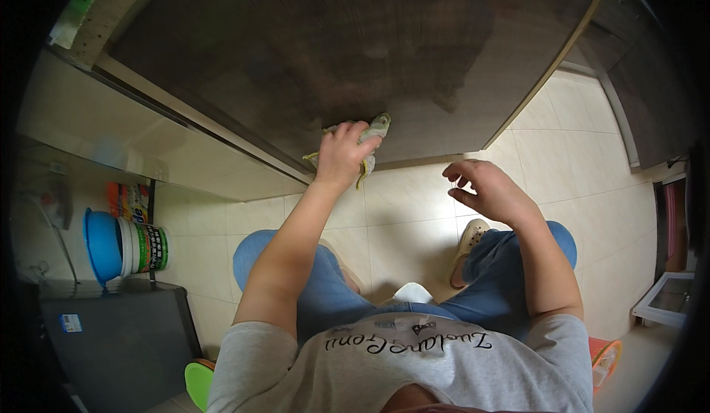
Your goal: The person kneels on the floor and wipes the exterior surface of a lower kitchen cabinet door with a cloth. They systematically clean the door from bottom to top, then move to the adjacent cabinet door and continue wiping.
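A pale cloth with yellow-green edging (379,127) is bunched under my left hand (345,149). That hand presses it against the lower part of a dark brown panel door (355,63), close to the bottom edge. Darker, wet-looking streaks cover much of the panel above the cloth. My right hand (481,188) hangs in the air above the tiled floor, just off the panel's lower right corner. Its fingers are loosely curled and apart, with nothing between them.
At left, a blue basin (102,246) sits on a white paint bucket (144,246), beside a dark grey appliance (116,341). A green plastic item (198,382) is near my left side, an orange basket (604,360) at my right. A white-framed object (663,299) stands far right.
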A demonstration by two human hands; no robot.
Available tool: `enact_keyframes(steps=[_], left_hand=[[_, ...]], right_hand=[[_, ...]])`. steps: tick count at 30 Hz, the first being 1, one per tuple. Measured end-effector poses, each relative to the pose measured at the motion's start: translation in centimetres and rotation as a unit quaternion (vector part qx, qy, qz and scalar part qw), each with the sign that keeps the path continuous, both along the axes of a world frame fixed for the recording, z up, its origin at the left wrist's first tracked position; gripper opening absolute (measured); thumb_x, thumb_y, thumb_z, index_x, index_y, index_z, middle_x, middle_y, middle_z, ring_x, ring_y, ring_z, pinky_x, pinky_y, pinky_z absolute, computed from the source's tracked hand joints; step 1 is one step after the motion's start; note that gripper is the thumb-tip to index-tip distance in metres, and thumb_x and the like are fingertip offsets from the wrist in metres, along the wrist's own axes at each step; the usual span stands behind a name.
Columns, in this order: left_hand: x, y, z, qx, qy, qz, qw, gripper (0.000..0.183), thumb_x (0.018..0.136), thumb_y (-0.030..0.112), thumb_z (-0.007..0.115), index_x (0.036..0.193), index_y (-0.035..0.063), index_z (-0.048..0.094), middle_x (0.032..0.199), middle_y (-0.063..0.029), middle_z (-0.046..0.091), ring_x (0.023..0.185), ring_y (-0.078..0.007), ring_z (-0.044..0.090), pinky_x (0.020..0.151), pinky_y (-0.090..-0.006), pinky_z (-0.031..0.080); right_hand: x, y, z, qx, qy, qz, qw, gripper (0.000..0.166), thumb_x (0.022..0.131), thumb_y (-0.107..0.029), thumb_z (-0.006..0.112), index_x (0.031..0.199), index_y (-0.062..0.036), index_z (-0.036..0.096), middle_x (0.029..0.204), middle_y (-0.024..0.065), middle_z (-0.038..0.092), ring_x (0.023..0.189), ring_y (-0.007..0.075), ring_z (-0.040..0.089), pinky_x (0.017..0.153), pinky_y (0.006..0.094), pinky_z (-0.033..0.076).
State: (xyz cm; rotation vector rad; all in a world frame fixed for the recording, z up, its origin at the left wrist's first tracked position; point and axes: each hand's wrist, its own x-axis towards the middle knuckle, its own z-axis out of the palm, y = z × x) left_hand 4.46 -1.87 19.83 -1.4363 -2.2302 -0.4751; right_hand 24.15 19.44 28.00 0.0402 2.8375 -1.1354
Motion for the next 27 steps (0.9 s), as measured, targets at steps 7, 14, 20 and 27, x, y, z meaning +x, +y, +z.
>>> enact_keyframes(steps=[7,14,20,27], left_hand=[[-2.3,-3.0,8.8,0.304,0.13,0.125,0.935,0.04,0.069,0.012,0.075,0.108,0.0105,0.063,0.122,-0.0127,0.044,0.107,-0.0305,0.05,0.091,-0.0389,0.041],[-3.2,-3.3,7.3,0.277,0.196,0.197,0.92,0.058,0.064,0.004,0.069,0.12,0.0135,0.056,0.123,-0.0174,0.035,0.115,-0.0386,0.034,0.099,-0.0476,0.03],[-1.4,-2.7,2.4,0.151,0.129,0.163,0.966,0.047,0.06,-0.006,0.059,0.097,0.0204,0.068,0.12,-0.012,0.042,0.112,-0.037,0.037,0.094,-0.0473,0.037],[-1.3,-4.3,1.6,0.105,0.019,0.094,0.99,0.031,0.064,0.004,0.065,0.091,0.0209,0.068,0.117,-0.0086,0.049,0.103,-0.0326,0.048,0.084,-0.0406,0.045]], right_hand=[[0.4,0.5,-0.3,0.07,-0.062,0.003,0.996,0.028,0.081,-0.012,0.065,0.107,-0.0022,0.059,0.099,0.0151,0.064,0.092,0.0285,0.062,0.081,0.0373,0.05],[0.0,0.5,-1.4,0.087,-0.12,0.022,0.989,0.031,0.082,-0.014,0.064,0.11,-0.0031,0.058,0.102,0.016,0.064,0.098,0.0318,0.06,0.084,0.0388,0.048],[-0.5,0.3,-2.3,0.113,-0.119,0.036,0.986,0.033,0.079,-0.012,0.067,0.109,-0.0011,0.058,0.099,0.0177,0.065,0.093,0.0316,0.062,0.081,0.0379,0.05],[-1.0,0.3,-2.0,0.126,-0.147,0.029,0.981,0.034,0.081,-0.016,0.065,0.111,-0.0032,0.059,0.103,0.0171,0.064,0.099,0.0326,0.059,0.085,0.039,0.048]])
